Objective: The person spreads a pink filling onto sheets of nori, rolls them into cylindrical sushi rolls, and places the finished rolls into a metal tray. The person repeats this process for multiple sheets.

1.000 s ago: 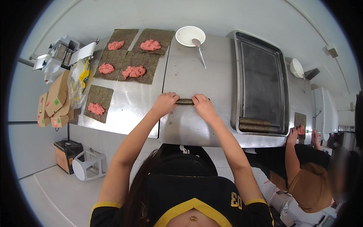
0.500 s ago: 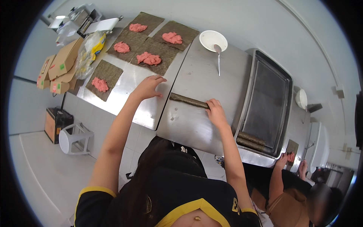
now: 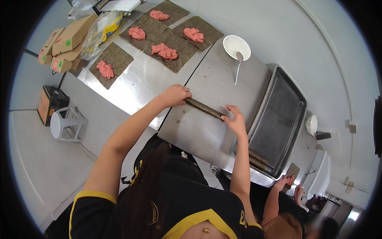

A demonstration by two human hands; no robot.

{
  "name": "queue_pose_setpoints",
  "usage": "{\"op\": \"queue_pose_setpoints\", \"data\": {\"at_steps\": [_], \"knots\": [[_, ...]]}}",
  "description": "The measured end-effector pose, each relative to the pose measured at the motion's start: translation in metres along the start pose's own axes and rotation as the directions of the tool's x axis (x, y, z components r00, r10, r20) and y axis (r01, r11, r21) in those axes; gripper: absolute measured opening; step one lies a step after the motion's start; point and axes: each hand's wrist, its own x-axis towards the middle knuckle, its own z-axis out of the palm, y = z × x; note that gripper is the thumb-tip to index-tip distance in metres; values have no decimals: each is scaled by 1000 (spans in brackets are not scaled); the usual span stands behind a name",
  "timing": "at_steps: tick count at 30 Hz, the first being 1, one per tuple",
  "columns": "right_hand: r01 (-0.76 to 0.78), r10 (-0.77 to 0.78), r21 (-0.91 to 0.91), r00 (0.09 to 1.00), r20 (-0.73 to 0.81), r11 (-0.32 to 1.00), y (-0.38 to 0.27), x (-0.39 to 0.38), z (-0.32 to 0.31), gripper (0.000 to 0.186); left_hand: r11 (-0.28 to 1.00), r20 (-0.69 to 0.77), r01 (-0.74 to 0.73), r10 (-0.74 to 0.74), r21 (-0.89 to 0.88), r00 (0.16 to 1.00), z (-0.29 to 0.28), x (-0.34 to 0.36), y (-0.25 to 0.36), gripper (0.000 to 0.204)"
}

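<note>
While the left hand (image 3: 175, 95) is gripping one end of the seaweed roll (image 3: 204, 108), the right hand (image 3: 235, 121), now shifted along, is pressing open-fingered against the other. Rolling is looking finished on the steel surface (image 3: 207, 135).

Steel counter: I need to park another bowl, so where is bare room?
Bare steel counter lies between the seaweed roll and white bowl, and the dark tray is mostly bare. Crowded: the seaweed sheets top left.
</note>
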Motion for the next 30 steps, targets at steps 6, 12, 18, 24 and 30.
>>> {"op": "queue_pose_setpoints", "data": {"at_steps": [6, 12, 18, 24, 30], "knots": [[251, -250, -306, 967, 43, 918, -40, 8, 49, 44, 998, 47, 16, -13, -53, 999, -11, 4, 2, 27], [136, -125, -353, 991, 56, 926, -30, 6, 54, 36, 996, 83, 21, -13, -88, 996, -19, 6, 1, 25], [116, -118, -299, 993, 10, 947, 2, -11, 26, 32, 999, 104, -24, 26, -21, 994, -20, 14, 3, 34], [35, -15, -105, 984, 179, 994, 5, 2, 5, 40, 992, 76, -127, 128, -20, 989, 4, 43, 57, 45], [-73, 150, 206, 909, -388, 976, 66, 96, -17, 48, 992, 55, -111, 114, -57, 992, 25, 53, 68, 43]]}}
